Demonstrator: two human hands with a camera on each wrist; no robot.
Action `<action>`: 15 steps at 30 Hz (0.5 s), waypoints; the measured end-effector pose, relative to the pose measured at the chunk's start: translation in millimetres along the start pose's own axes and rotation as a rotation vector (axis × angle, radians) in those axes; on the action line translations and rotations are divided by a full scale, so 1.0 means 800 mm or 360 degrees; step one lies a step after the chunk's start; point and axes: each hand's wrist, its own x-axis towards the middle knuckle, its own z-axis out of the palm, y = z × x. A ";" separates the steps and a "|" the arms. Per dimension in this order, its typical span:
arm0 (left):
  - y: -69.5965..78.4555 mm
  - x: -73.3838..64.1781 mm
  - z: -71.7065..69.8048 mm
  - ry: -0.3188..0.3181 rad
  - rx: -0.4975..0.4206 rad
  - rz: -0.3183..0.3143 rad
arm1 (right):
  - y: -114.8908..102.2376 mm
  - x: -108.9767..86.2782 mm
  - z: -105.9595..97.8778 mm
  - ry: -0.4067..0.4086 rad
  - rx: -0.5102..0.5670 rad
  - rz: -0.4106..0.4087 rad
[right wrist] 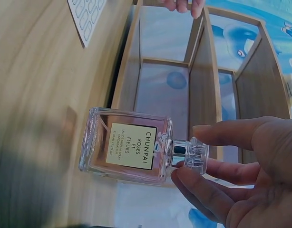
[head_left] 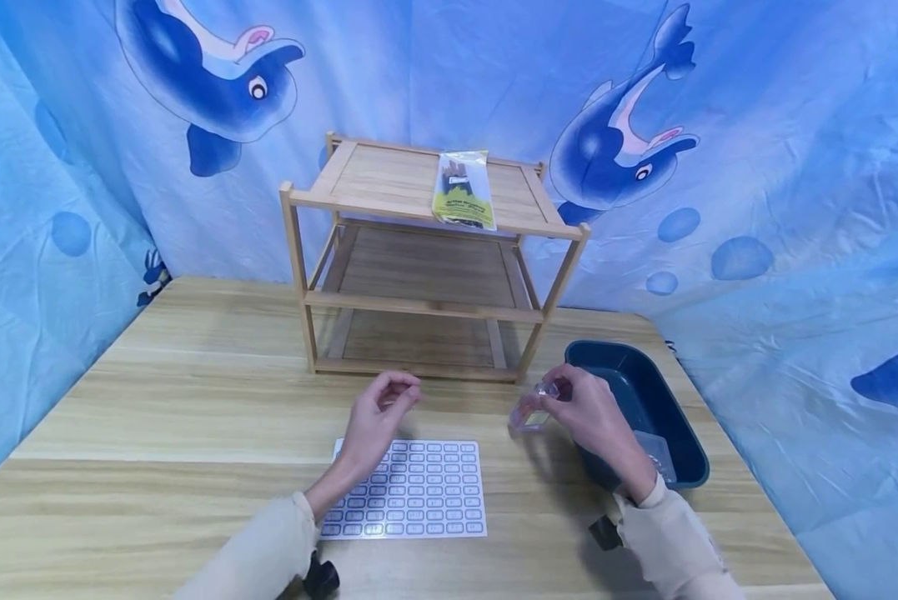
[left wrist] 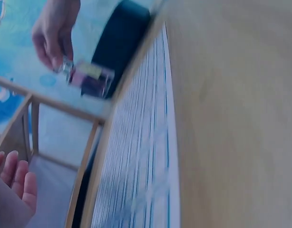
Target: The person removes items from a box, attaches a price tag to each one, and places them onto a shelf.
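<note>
The head view is bright, with soft shadows on the table point(head_left: 156, 400); the left wrist's blurs; the right's shows the bottle point(right wrist: 127, 145) sharply.

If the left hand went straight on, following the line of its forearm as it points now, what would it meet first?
Probably the front of the wooden rack, which lies ahead of the left hand in the head view; depth is unclear, so I cannot tell which rail or opening.

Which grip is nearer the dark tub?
Right. The right grip, holding a bottle, is close by the tub; the left grip is farther left, near the sheet.
</note>
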 end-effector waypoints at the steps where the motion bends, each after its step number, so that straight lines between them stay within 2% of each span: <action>1: -0.001 0.002 -0.006 0.0000 0.0039 0.0007 | 0.000 -0.001 0.002 -0.0004 -0.0002 0.0009; 8: -0.006 0.008 -0.047 -0.0030 0.0220 -0.0038 | -0.002 -0.002 0.011 -0.0028 -0.0020 0.0032; 15: -0.011 0.008 -0.079 -0.0035 0.0377 -0.0076 | -0.004 -0.002 0.016 -0.0047 -0.0014 0.0053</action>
